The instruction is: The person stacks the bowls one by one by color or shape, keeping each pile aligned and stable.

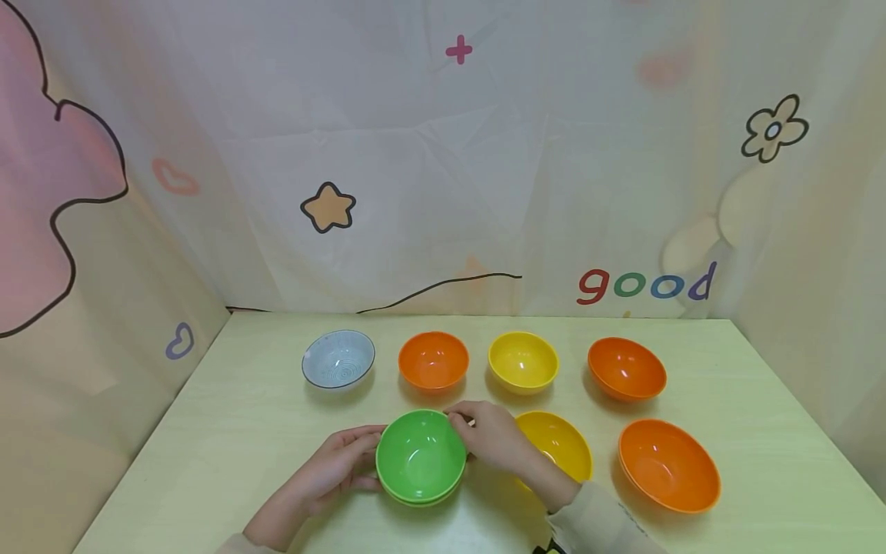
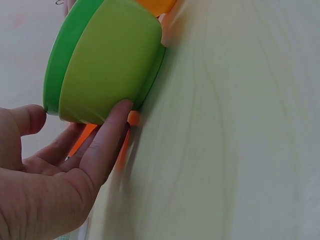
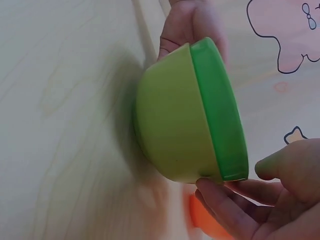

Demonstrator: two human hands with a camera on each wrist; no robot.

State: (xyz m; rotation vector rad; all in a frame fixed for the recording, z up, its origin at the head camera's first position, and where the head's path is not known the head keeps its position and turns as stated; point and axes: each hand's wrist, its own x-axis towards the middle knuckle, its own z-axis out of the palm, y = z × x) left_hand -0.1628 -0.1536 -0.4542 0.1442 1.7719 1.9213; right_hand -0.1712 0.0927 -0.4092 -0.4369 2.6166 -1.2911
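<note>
A bright green bowl (image 1: 421, 454) sits nested in a lighter green bowl (image 3: 170, 120), whose side shows in both wrist views. My left hand (image 1: 339, 464) holds the pair from the left, thumb by the upper rim and fingers against the lower bowl's side. From the right, my right hand (image 1: 493, 435) grips the far right part of the rim, its thumb at the edge and fingers below. Close beside the right forearm, a yellow bowl (image 1: 559, 445) is partly covered by it. Whether the nested pair touches the table is hard to tell.
Along the back stand a grey-blue bowl (image 1: 338, 359), an orange bowl (image 1: 433, 362), a yellow bowl (image 1: 523, 362) and another orange bowl (image 1: 626, 369). A larger orange bowl (image 1: 668, 465) is at the front right. Printed curtains (image 1: 415, 154) surround the pale table (image 1: 208, 462).
</note>
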